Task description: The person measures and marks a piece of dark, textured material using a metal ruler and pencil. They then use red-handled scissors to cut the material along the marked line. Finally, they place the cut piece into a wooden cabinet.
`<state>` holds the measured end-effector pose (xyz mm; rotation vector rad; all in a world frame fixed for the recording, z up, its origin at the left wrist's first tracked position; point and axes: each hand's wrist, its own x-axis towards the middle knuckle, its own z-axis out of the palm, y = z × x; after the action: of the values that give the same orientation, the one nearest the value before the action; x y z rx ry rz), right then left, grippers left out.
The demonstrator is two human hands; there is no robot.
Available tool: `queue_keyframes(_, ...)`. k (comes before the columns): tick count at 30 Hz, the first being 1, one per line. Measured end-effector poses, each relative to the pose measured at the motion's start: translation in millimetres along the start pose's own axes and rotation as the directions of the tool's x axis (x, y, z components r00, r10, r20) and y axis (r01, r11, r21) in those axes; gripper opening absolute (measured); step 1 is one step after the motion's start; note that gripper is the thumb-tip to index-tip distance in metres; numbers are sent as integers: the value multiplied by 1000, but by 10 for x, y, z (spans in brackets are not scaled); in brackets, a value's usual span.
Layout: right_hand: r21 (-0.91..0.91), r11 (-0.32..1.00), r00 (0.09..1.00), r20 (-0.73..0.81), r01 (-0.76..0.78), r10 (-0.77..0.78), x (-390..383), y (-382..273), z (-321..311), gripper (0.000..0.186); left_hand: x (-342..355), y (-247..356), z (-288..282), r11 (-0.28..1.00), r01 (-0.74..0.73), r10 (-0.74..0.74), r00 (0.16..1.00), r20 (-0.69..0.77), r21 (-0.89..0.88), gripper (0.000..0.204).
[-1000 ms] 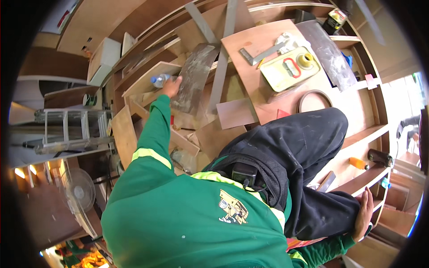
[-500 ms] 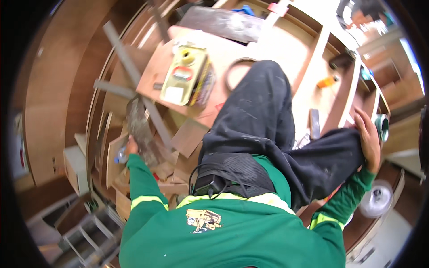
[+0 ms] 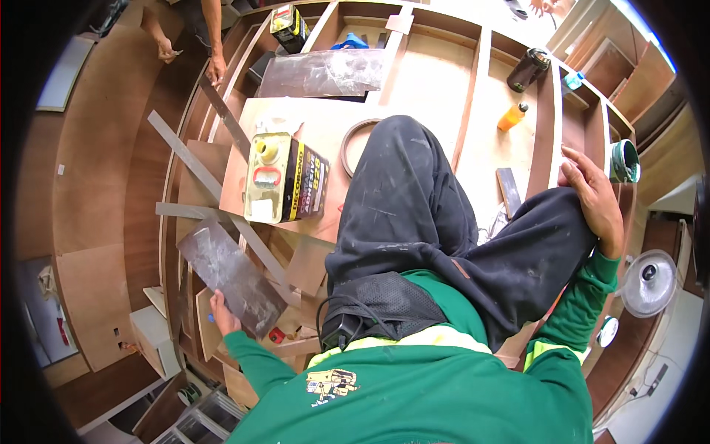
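My left hand (image 3: 222,314) grips the near end of a grey, scuffed laminate sheet (image 3: 231,272) that lies tilted over wooden offcuts at the lower left. My right hand (image 3: 594,197) rests flat on my right knee, on dark trousers (image 3: 414,214), fingers spread and holding nothing. A yellow rectangular tin can (image 3: 282,177) lies on a plywood board (image 3: 325,126) in front of my left knee, beside a round ring (image 3: 353,144).
A wooden cabinet frame with dividers (image 3: 473,96) surrounds me. Inside it are an orange bottle (image 3: 512,117), a dark can (image 3: 529,69), a second grey sheet (image 3: 325,74) and grey strips (image 3: 200,174). Another person's hands (image 3: 214,70) reach in at upper left. A fan (image 3: 649,281) stands at the right.
The view has swung round, so the cabinet frame now fills the top. My left hand still holds the grey sheet, and my right hand stays on my knee.
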<state>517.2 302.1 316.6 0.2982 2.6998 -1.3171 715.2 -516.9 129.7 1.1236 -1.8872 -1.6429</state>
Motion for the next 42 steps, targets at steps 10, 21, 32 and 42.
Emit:
queue_keyframes(10, 23, 999, 998, -44, 36, -35, -43, 41, -38, 47, -917, 1935, -659, 961, -212, 235, 964, 124, -177, 36)
queue_keyframes(21, 86, 995, 981, -194, 46, -28, -506, 12, -185, 49, -1773, 3219, 2430, 764, 6, 527, 570, 630, -645, 48)
queue_keyframes(32, 244, 963, 700, -707, 114, 97, -1404, 291, 30, 40, -2421, 3357, 5507, 987, -8, 154, -160, 975, -158, 34)
queue_keyframes(42, 227, 966, 571, -812, 121, 119, -1475, -278, 254, 42, -2580, 3242, 6300, 915, 239, 349, -68, 935, -325, 31)
